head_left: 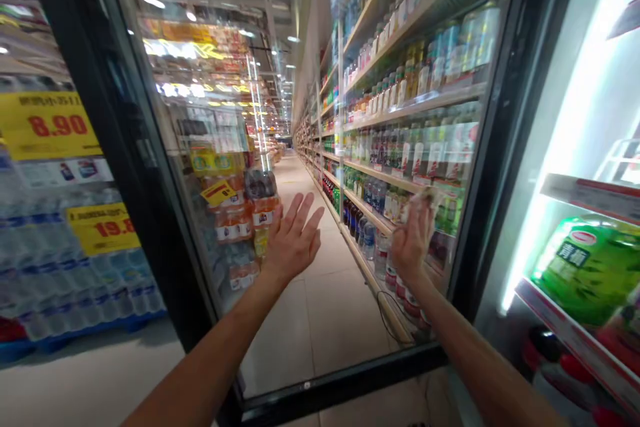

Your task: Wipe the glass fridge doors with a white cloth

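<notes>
Glass door (345,147), likely heavy, stiff, slippery; best held by frame (505,113). Left hand (295,237): spread before it. Right hand (413,240): at blurred pale wad (427,198), probably soft; grip unclear.

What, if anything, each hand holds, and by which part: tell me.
The right hand appears to hold a pale, blurred cloth, though which part it grips cannot be told. The left hand, spread open, shows nothing held.

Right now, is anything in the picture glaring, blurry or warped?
In the head view, the light strip glares white; the glass door shows bright reflections up top; the bottled water at left and the right hand look smeared, the left hand clearer; wide-angle stretch seems to splay the black frame.
</notes>
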The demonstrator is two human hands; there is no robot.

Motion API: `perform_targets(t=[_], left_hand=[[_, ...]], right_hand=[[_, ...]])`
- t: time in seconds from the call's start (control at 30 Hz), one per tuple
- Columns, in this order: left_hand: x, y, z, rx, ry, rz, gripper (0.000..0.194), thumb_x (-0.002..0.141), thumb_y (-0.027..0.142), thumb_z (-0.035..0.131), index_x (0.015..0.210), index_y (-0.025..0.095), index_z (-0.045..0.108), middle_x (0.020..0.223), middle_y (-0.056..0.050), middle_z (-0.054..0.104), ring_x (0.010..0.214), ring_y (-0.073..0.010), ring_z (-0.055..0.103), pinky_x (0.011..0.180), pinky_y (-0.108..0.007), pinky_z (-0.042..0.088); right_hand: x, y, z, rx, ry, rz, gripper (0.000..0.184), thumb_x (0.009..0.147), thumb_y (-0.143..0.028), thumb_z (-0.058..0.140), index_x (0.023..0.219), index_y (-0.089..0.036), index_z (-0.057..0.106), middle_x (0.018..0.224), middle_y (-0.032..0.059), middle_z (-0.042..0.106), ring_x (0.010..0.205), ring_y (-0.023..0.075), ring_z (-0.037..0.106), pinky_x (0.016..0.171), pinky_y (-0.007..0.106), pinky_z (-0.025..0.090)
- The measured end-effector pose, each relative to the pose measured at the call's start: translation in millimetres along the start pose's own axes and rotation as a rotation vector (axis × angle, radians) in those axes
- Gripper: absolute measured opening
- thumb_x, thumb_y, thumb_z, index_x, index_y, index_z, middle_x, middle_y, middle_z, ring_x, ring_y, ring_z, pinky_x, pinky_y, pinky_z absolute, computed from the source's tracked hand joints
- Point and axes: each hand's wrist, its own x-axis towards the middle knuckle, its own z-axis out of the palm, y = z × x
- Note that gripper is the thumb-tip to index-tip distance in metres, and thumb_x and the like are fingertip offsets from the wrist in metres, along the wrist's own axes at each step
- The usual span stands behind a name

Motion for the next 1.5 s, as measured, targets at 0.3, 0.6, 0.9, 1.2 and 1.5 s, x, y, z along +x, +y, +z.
perform_targets(t=[0.3,0.6,0.9,1.2,1.5], left_hand=[[-1.0,-0.8,0.2,0.006,0.006,0.023,0.044,0.080,0.022,0.052,0.124,0.018,0.048,0.135,-0.011,0.044,0.134,-0.0226,0.028,0.110,-0.043,0.019],[-0.2,-0.2,0.9,0.008,0.013,0.014,0.044,0.080,0.022,0.052,0.124,0.019,0.048,0.135,-0.012,0.045,0.133,-0.0217,0.029,0.110,-0.043,0.019],[0.4,2.3,-1.6,-0.005,0.021,0.012,0.042,0.080,0.021,0.052,0.121,0.019,0.050,0.134,-0.011,0.046,0.133,-0.0220,0.029,0.110,-0.043,0.020],[-0.7,-0.2,-0.4,-0.014,0.021,0.022,0.043,0.079,0.020,0.054,0.122,0.018,0.049,0.133,-0.012,0.047,0.133,-0.0220,0.030,0.110,-0.042,0.021],[-0.3,0.0,-0.2,-0.001,0.016,0.012,0.042,0.080,0.021,0.052,0.122,0.019,0.049,0.134,-0.011,0.046,0.133,-0.0216,0.029,0.110,-0.043,0.021]], right_hand=[[-5.7,21.2,-4.8,-0.032,-0.075,-0.176,0.056,0.084,-0.020,0.041,0.139,-0.025,0.031,0.141,0.0089,0.040,0.137,0.0267,0.024,0.108,0.054,0.025],[2.3,-56.6,10.0,0.069,-0.155,-0.374,0.058,0.085,-0.021,0.043,0.140,-0.025,0.027,0.141,0.0071,0.040,0.139,0.0245,0.017,0.111,0.049,0.024],[45.3,36.0,5.5,-0.048,0.175,0.176,0.053,0.087,-0.021,0.031,0.140,-0.020,0.027,0.147,0.0124,0.028,0.137,0.0288,0.022,0.105,0.061,0.025],[22.3,-31.1,3.5,0.034,-0.198,-0.490,0.055,0.083,-0.021,0.045,0.137,-0.029,0.034,0.138,0.0038,0.045,0.138,0.0226,0.023,0.110,0.046,0.027],[61.7,-30.2,15.8,-0.001,0.024,-0.106,0.056,0.087,-0.022,0.035,0.141,-0.025,0.025,0.145,0.0056,0.034,0.139,0.0251,0.017,0.110,0.052,0.024]])
